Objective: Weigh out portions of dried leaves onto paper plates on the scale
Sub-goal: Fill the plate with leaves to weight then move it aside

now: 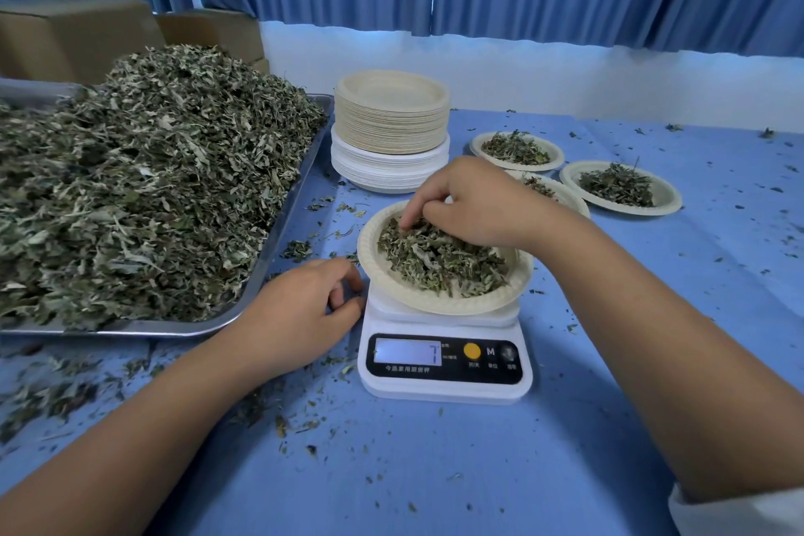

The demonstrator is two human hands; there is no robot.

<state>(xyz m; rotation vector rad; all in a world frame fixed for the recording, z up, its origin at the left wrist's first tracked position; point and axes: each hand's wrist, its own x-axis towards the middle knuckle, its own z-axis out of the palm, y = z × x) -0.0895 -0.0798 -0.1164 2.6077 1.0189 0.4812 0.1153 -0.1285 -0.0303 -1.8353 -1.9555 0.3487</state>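
Right hand (467,205) pinches dried leaves (439,259); left hand (304,309) rests curled beside scale (443,361).

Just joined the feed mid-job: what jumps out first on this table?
The huge heap of dried leaves on the metal tray fills the left side. In the centre, a paper plate of leaves sits on the white digital scale, with the right hand pinching into it and the left hand resting beside the scale. Behind stands a tall stack of empty plates, with filled plates to its right.

The right hand (467,205) hides part of a filled plate (561,191).
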